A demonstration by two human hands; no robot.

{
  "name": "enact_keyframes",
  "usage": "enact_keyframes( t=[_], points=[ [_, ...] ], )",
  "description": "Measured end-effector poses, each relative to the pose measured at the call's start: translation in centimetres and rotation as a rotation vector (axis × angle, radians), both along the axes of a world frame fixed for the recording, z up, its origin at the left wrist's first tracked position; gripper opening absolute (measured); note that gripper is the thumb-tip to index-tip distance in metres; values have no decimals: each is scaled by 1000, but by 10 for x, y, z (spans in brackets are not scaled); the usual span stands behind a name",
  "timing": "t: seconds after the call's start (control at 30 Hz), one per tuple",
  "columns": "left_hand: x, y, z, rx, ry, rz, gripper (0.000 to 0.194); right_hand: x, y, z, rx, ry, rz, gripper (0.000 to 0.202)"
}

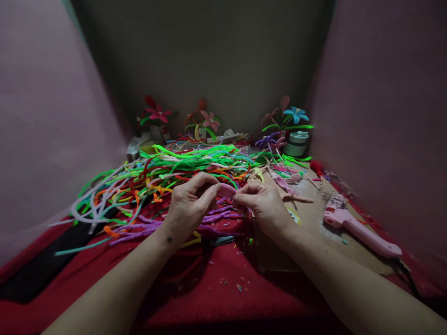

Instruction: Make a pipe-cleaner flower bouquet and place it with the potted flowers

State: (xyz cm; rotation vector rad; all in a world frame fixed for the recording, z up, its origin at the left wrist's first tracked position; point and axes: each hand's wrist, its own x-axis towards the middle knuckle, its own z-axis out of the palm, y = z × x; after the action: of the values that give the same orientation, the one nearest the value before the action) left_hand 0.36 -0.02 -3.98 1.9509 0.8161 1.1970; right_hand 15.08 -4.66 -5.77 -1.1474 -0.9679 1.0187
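A small pink fuzzy petal (226, 190) is stretched between my two hands above the near edge of the pile. My left hand (193, 200) pinches its left end between thumb and index finger. At its right end, my right hand (260, 202) closes thumb and fingers on the pink piece. Purple pipe cleaners (146, 227) lie on the red cloth beneath and beside my left hand. Behind both hands spreads a heap of green, red, orange and white pipe cleaners (188, 160).
A pink glue gun (366, 237) lies on a cardboard sheet (307, 237) at the right. Fuzzy flowers (296, 114) and a pale green lidded jar (296, 143) stand at the back. A black strip (38, 270) lies on the red cloth (223, 302), left.
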Motion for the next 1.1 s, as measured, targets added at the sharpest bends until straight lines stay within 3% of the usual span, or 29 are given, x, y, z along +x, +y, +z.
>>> enact_keyframes(
  t=[0.17, 0.43, 0.7, 0.83, 1.0, 1.1],
  points=[
    [1, 0, 5, -157, -70, -33, 5, 0, -2, 0, -16, 11, 16, 9],
    [2, 3, 7, -243, -37, 19, 7, 0, -2, -2, 0, -1, -6, 11],
    [-4, 7, -4, 229, 164, 101, 11, 5, 3, -3, -118, 162, 100, 17],
    [-5, 7, -5, 386, 260, 87, 11, 6, 4, -1, -156, 124, 136, 13],
    [-5, 5, -4, 512, 311, 45, 10, 8, 3, 0, -200, -11, 188, 13],
    [-5, 4, -3, 515, 300, 28, 11, 11, 5, -3, -205, 14, 266, 13]
  ],
)
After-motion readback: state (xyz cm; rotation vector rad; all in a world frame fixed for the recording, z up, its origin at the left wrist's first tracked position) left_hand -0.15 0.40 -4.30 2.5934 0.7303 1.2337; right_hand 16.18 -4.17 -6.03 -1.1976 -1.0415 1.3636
